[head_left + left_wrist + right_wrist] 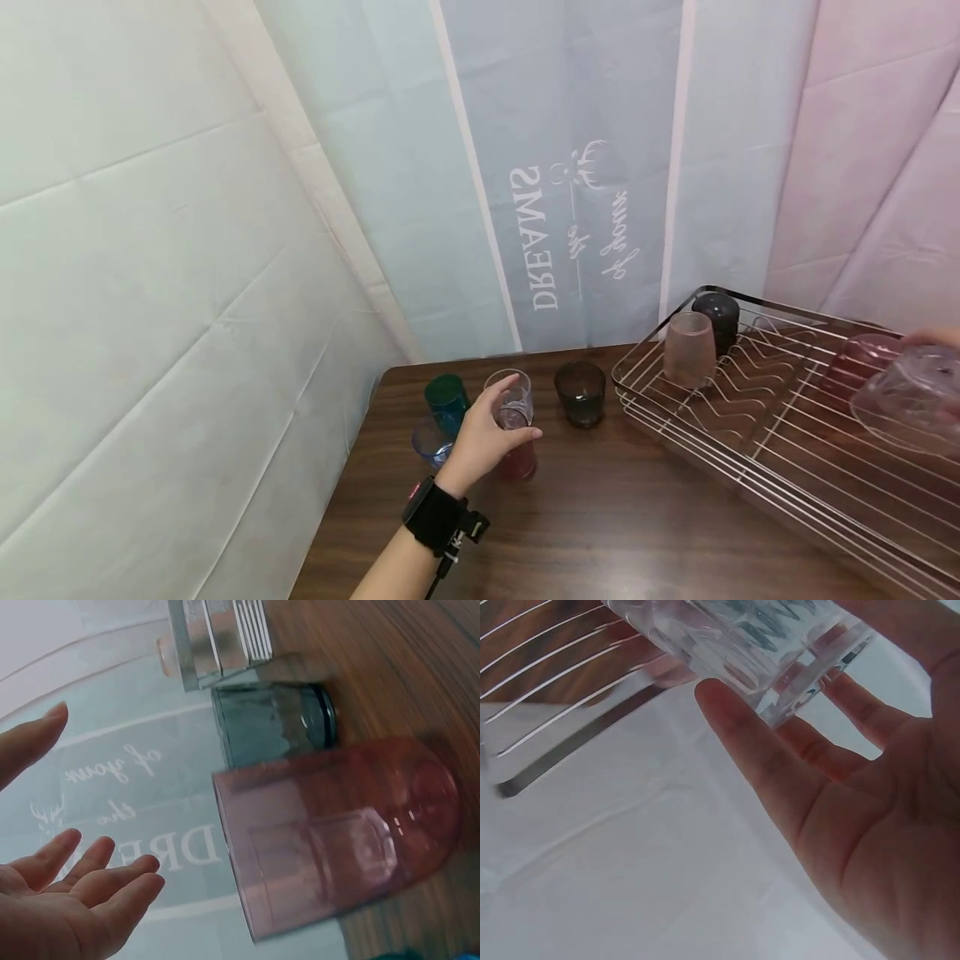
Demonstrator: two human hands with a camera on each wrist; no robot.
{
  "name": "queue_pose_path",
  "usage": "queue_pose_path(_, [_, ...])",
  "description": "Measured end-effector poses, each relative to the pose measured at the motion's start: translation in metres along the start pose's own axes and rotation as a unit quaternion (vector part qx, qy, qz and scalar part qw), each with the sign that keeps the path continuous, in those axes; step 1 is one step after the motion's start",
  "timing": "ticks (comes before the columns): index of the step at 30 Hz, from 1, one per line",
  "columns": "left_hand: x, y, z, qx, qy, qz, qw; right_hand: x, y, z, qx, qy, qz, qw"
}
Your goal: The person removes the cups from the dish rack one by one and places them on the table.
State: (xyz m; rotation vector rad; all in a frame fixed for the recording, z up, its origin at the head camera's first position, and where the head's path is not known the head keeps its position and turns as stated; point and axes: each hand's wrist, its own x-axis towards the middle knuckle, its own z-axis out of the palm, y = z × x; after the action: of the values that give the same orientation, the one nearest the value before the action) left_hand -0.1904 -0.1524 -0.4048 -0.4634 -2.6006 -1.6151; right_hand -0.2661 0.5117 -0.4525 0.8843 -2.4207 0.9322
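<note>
Blue bowl [429,442] sits on the bench [615,517] at nine o'clock from the red tumbler [519,462], blue-green cup [447,406] at ten. Left hand [480,437]: grip spread wide beside the tumbler, apart from it in the wrist view. That tumbler stands upright and looks light, stiff, slick and breakable; best held round its middle, off the rim. Dark glass [581,396] between one and two o'clock; wire rack [741,478] at three. Faceted tumbler [918,400] at half past two, over the rack, mouth tipped towards seven; right hand [870,802] grips its base. Probably heavier, the facets giving some purchase.
</note>
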Motion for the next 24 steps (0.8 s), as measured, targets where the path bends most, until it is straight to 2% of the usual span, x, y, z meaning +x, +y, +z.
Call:
queue_pose_path(1, [0.001,0.002,0.002,-0.004,-0.002,0.002,1.0000,0.018,-0.044,-0.001,-0.039,-0.013,-0.003,0.999])
queue_pose_path(3, [0.004,0.007,0.007,-0.011,-0.009,0.008,0.9999,0.046,-0.108,0.001,-0.093,-0.038,-0.002,0.995])
queue_pose_path(6, [0.011,0.017,0.016,-0.027,-0.026,0.018,0.9991,0.074,-0.168,0.008,-0.175,-0.082,0.023,0.981])
queue_pose_path(7, [0.013,0.020,0.019,-0.035,-0.034,0.023,0.9985,0.079,-0.180,0.013,-0.184,-0.088,0.023,0.979])
queue_pose_path(9, [0.017,0.025,0.025,-0.065,-0.062,0.025,0.9956,0.086,-0.201,0.023,-0.199,-0.109,0.049,0.973])
queue_pose_path(11, [0.021,0.028,0.032,-0.105,-0.096,0.022,0.9896,0.091,-0.218,0.033,-0.201,-0.123,0.061,0.970])
queue_pose_path(14, [0.024,0.030,0.041,-0.162,-0.149,0.008,0.9754,0.100,-0.237,0.048,-0.171,-0.130,0.056,0.975])
queue_pose_path(17, [0.027,0.030,0.052,-0.209,-0.182,-0.006,0.9608,0.109,-0.253,0.064,-0.130,-0.122,0.049,0.983])
queue_pose_path(20, [0.028,0.029,0.064,-0.252,-0.197,-0.027,0.9471,0.118,-0.266,0.080,-0.073,-0.107,0.056,0.990])
queue_pose_path(22, [0.028,0.028,0.075,-0.281,-0.195,-0.042,0.9390,0.121,-0.275,0.090,-0.014,-0.103,0.082,0.991])
queue_pose_path(24, [0.029,0.027,0.087,-0.319,-0.181,-0.060,0.9283,0.121,-0.282,0.102,0.033,-0.082,0.100,0.991])
